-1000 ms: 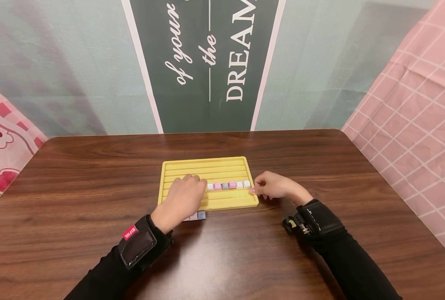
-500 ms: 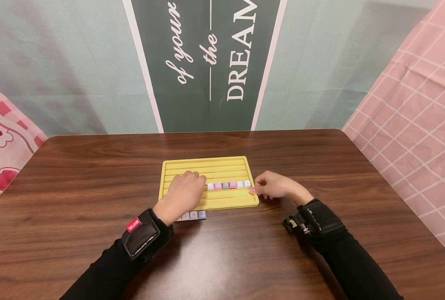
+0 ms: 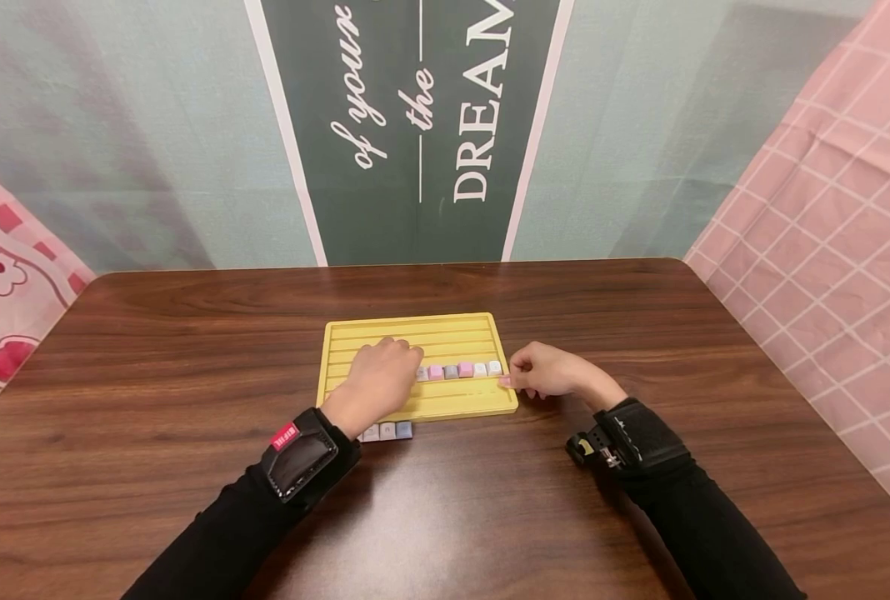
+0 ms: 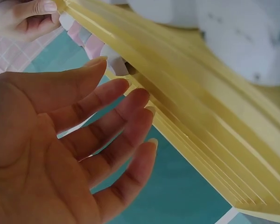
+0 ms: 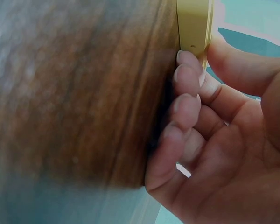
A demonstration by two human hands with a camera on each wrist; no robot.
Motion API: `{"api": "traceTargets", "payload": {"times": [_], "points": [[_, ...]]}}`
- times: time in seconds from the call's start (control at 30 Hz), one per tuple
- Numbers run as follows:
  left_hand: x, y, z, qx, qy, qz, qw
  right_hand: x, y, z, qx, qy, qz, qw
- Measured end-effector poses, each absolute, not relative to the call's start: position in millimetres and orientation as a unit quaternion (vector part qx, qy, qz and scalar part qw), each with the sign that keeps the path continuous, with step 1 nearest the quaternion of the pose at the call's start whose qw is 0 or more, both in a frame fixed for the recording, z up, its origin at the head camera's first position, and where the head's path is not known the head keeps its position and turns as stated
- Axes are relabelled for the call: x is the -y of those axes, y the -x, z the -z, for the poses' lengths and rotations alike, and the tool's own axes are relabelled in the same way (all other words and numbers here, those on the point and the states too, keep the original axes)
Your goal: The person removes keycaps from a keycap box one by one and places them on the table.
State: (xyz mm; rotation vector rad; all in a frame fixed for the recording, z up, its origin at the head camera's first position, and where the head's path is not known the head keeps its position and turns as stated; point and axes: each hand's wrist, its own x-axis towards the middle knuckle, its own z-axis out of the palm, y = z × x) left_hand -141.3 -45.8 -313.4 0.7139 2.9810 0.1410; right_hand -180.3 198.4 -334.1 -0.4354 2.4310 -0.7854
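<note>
A yellow ridged tray (image 3: 452, 408) lies on the table, with a row of white, pink and grey keycaps (image 3: 465, 369) along one groove. My left hand (image 3: 381, 382) is over the tray at the row's left end. In the left wrist view, its thumb and index fingertip pinch the end keycap (image 4: 115, 61), while the other fingers curve loosely. At the tray's right edge my right hand (image 3: 550, 369) grips the rim, thumb on top. The right wrist view shows its fingers curled against the tray's yellow side (image 5: 194, 28).
Just in front of the tray, several pale and bluish keycaps (image 3: 403, 430) stand in a line on the brown wooden table (image 3: 475, 500), partly hidden by my left arm. A printed cloth (image 3: 602, 125) hangs behind the table.
My left hand has moved slightly right and away from me along the tray, now covering part of the row's end keycap. The right hand stays at the rim.
</note>
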Motion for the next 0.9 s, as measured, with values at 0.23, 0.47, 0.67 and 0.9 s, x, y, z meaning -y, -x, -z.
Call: {"api": "traceTargets", "payload": {"times": [0.23,0.47,0.67,0.9], "points": [[42.6,143.2,315.7,-0.972,-0.229,-0.030,0.039,-198.5,180.2,334.4,-0.906,0.162,0.285,0.267],[37.4,147.2,315.2,-0.974,-0.220,-0.011,0.047,-198.2,180.0,333.9,-0.907,0.157,0.283,0.268],[33.3,149.5,315.4,-0.976,-0.210,0.003,0.055,-198.5,179.6,334.0,-0.907,0.166,0.283,0.263],[31.9,151.7,315.1,-0.976,-0.210,0.013,0.051,-198.7,179.0,333.8,-0.906,0.173,0.287,0.259]]}}
